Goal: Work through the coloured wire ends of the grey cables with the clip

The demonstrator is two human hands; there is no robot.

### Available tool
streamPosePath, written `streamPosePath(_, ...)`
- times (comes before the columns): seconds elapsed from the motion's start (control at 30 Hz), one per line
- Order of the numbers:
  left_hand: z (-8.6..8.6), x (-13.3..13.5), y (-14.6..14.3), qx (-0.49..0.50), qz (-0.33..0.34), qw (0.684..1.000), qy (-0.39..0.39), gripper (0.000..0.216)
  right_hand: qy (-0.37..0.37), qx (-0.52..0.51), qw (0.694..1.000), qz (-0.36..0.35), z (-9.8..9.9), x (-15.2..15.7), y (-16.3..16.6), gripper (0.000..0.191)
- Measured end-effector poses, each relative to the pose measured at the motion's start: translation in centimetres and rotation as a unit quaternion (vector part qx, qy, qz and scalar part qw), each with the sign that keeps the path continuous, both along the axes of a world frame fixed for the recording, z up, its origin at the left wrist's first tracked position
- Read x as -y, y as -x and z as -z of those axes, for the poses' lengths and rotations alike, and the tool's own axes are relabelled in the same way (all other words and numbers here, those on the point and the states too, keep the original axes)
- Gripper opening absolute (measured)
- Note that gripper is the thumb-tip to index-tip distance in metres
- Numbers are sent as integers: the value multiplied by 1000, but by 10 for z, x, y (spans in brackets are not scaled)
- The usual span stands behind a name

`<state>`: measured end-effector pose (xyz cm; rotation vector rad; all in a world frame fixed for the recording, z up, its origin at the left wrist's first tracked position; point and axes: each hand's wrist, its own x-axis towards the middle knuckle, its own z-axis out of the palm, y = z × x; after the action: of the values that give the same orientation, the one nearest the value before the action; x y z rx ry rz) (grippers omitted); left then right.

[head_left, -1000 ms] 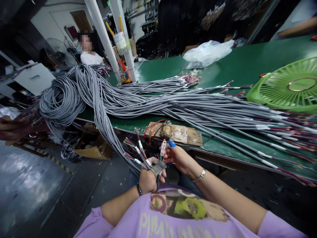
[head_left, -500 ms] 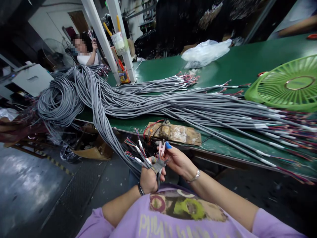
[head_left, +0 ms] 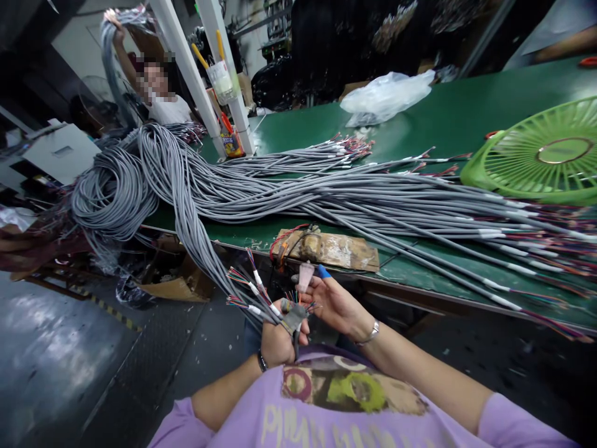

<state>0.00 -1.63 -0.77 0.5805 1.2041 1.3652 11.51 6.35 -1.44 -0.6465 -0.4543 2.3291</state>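
Observation:
My left hand [head_left: 276,339] is closed round the ends of a few grey cables [head_left: 254,295], whose stripped coloured wires fan out above the fist. My right hand [head_left: 333,302], with a blue cot on one fingertip, pinches a small pale clip-like tool [head_left: 305,277] just above the left hand's cable ends. Both hands are held over my lap, below the front edge of the green table [head_left: 420,118]. A big bundle of long grey cables [head_left: 326,199] lies across that table and hangs off its left end.
A brown taped block with red wires [head_left: 329,247] sits at the table's near edge. A green fan grille [head_left: 541,158] lies at right, a clear plastic bag [head_left: 385,96] at the back. White posts [head_left: 205,74] stand at the table's left. Behind, another person [head_left: 161,96] lifts cables overhead.
The person at the back has raised an arm with a bunch of cables overhead. My hands have stayed nearly where they were, with the pale tool shifting slightly above the wire ends.

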Motion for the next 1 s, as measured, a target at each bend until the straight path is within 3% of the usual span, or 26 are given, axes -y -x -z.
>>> streamPosePath(0.23, 12, 4, 4, -51, 10, 998, -28, 34, -91, 73, 988, -101, -8, 2, -18, 43)
streamPosePath(0.5, 12, 7, 7, -137, 58, 989, -15, 33, -228, 210, 943, -118, -20, 9, -19, 32)
streamPosePath(0.67, 7, 6, 8, -132, 78, 988, -2, 33, -275, 224, 929, -107, -23, 10, -18, 30)
streamPosePath(0.83, -4, 2, 11, -160, 188, 969, 28, 35, -300, 225, 918, -129, -21, 16, -22, 29)
streamPosePath(1.0, -11, 0, 9, -175, 272, 945, 54, 35, -431, 271, 857, -76, -25, 20, -22, 27)
